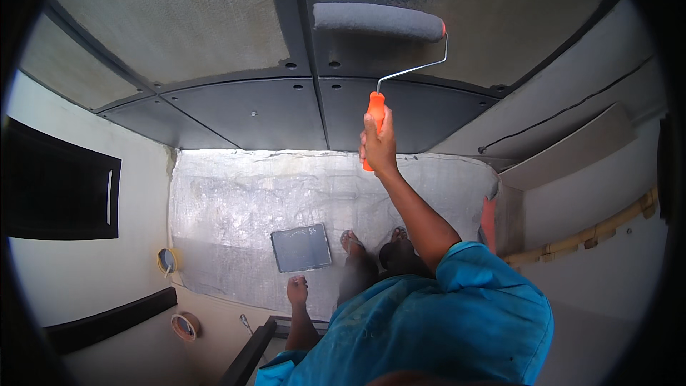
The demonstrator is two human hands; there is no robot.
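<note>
My right hand is wrapped round the orange handle of a paint roller, arm stretched up and forward. The roller's long grey sleeve lies across a panel that is dark grey in part and dull beige-grey elsewhere. A bent wire frame joins sleeve and handle. Lower down, my left hand hangs with its fingers curled in, and I see nothing in it. Close beyond it, on the floor sheet, is a rectangular paint tray with grey inside; hand and tray look apart.
A pale plastic sheet covers the floor under my feet. Dark grey lower panels stand ahead. Left are a yellow-rimmed bucket, an orange-brown pot and a dark wall opening. A pale board and wooden strip are right.
</note>
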